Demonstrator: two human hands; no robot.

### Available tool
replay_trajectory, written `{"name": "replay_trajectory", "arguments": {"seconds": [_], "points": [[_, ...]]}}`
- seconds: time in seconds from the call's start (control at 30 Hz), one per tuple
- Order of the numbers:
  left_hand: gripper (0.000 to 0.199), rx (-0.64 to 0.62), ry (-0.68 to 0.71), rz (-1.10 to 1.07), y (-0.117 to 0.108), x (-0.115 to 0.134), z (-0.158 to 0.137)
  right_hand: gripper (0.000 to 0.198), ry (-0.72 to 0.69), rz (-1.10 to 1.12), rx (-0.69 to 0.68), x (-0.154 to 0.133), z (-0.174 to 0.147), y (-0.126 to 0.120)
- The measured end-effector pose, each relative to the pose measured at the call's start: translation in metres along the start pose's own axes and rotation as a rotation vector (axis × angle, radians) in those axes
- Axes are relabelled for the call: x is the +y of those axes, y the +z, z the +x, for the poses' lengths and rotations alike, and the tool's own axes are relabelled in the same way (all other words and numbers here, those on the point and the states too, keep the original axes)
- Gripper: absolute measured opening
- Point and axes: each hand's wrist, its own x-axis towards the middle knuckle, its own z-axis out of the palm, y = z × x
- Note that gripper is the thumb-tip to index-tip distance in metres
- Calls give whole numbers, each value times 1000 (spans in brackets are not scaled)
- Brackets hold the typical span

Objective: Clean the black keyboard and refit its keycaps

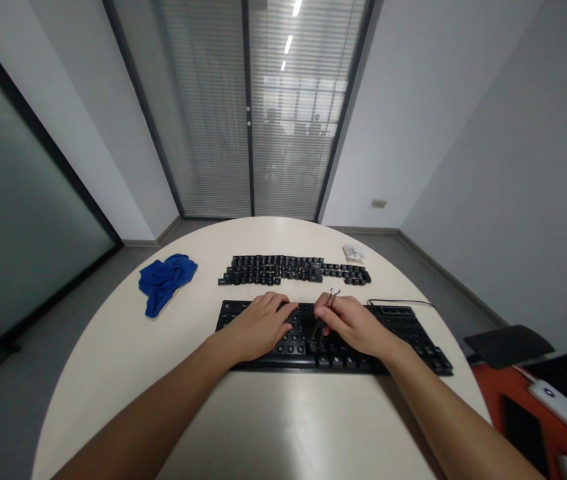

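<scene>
A black keyboard [273,362] lies across the table in front of me, its left part bare of keycaps and its right part still capped. My left hand [263,323] rests over the bare left part, fingers spread and holding nothing. Pinched in my right hand [350,323] is a wire keycap puller [333,297], with looped wire ends sticking up and its lower end down at the keys near the keyboard's middle. My fingers partly hide the puller. Behind the keyboard, removed black keycaps [263,269] are laid out in rows.
A crumpled blue cloth [167,280] lies on the round white table [113,373] at the left. A small clear plastic bag [354,253] sits at the back right. The keyboard cable [398,302] runs rightward. A red chair [493,393] carrying several items stands at the right.
</scene>
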Motion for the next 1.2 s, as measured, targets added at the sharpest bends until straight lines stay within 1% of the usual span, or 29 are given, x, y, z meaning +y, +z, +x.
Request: {"name": "replay_trajectory", "arguments": {"seconds": [0.17,0.27,0.37,0.5,0.57,0.67,0.73,0.8,0.87,0.97,1.1,1.2], "points": [[39,7,73,-160,-3,-7,1,37,3,9,-20,-3,0,0],[36,13,85,-224,-3,-8,2,37,-4,-10,-27,-5,0,0],[32,25,96,-238,-2,-8,2,37,-68,-101,-62,-8,0,2],[35,29,112,-253,-2,-6,1,33,-138,-183,-75,-11,-1,3],[37,33,109,-267,-3,-5,1,32,-154,-176,-75,-11,-1,3],[41,36,85,-277,-4,0,2,37,-149,-126,-43,-6,0,3],[48,40,54,-264,-3,5,3,41,-131,-75,-8,-2,1,2],[54,67,39,-239,1,10,3,43,-124,-29,10,3,3,2],[56,104,46,-228,4,13,3,43,-138,1,13,6,3,2],[48,128,76,-238,6,15,4,40,-145,18,6,10,4,3],[29,83,99,-252,5,16,7,36,-122,31,2,12,4,4],[23,78,88,-257,6,18,8,33,-72,67,-12,12,3,4]]}}
